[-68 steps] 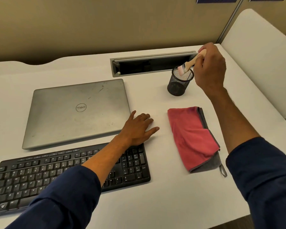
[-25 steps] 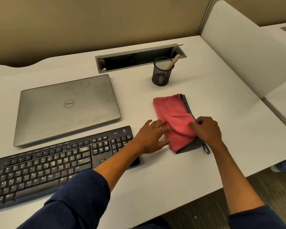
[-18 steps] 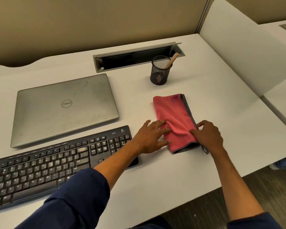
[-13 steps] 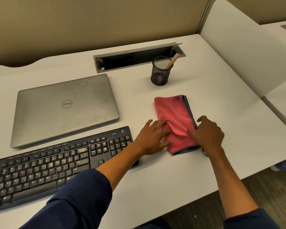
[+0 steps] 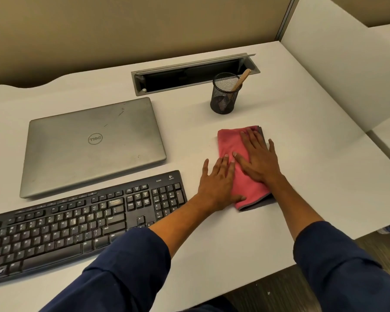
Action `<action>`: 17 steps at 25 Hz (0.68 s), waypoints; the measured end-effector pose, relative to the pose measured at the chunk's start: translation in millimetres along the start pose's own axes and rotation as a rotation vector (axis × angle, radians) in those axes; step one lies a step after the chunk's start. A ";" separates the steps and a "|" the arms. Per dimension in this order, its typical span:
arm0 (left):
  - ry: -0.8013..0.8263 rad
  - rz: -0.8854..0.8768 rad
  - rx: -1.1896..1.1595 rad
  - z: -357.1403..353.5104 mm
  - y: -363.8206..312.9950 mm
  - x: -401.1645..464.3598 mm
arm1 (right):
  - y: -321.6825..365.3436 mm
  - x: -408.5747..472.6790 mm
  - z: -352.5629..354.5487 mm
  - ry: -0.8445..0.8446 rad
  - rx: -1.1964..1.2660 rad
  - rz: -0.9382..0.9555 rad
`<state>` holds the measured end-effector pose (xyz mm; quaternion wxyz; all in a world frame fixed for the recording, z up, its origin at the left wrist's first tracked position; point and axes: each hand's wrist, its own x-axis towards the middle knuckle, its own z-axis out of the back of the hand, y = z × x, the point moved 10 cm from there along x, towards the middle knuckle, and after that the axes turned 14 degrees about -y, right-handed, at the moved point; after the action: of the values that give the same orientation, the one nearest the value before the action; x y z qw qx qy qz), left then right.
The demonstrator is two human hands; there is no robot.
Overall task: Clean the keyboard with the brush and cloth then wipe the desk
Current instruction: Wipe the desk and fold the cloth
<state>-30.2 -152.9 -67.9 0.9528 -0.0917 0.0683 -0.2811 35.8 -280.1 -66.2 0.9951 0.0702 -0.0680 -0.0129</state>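
A folded red cloth [image 5: 229, 143] with a grey underside lies on the white desk [image 5: 302, 176], right of the black keyboard [image 5: 77, 224]. My right hand [image 5: 257, 157] lies flat on top of the cloth, fingers straight and pointing away from me. My left hand [image 5: 218, 183] rests flat on the desk at the cloth's left edge, fingertips touching the fabric. The wooden-handled brush [image 5: 241, 79] stands in a black mesh cup [image 5: 224, 95] behind the cloth.
A shut silver laptop [image 5: 90, 143] lies behind the keyboard. A grey cable slot [image 5: 194, 74] is set into the desk at the back. A white partition [image 5: 347, 64] borders the desk's right side. The desk's front edge runs close to my sleeves.
My right hand put the brush into the mesh cup, came down to the cloth's near right corner, then slid flat onto the cloth's top. My left hand moved from the keyboard to the cloth's left edge.
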 end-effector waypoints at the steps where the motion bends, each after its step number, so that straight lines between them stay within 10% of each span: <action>1: 0.011 0.001 0.017 -2.9 0.4 -2.0 | -0.5 2.8 -0.3 -0.003 0.000 0.006; 17: -0.058 0.090 0.007 -5.3 -4.7 -1.7 | 15.2 -24.7 -4.1 -0.063 0.107 0.024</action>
<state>-35.0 -156.6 -71.9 0.9665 -0.0932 0.0439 -0.2353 12.1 -263.6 -71.4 0.9874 0.1221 -0.1006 0.0004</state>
